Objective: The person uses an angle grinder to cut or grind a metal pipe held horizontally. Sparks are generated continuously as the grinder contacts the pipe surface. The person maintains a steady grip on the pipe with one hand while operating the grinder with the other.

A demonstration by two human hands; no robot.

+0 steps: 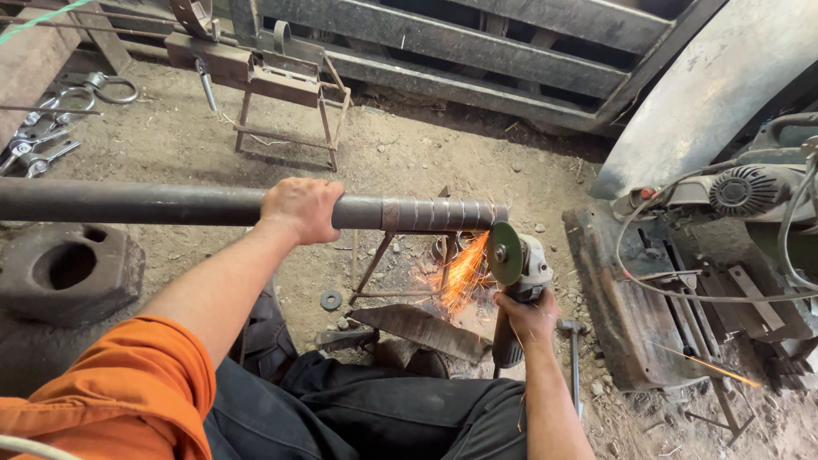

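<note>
— Where is the pipe sitting?
— It is lying across a small metal stand, with the left hand clamping it near the ground end.
— And the grinder?
— The right hand is wrapping tight around it, the disc throwing sparks at the pipe's tip. Judging by this, the hold needs to be steady.
— Any containers?
— None showing.

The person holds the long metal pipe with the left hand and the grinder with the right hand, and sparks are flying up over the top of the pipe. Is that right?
Not quite. The left hand does hold the pipe and the right hand holds the grinder, but the sparks spray down below the pipe toward the ground, not up over it. The head view shows this.
</note>
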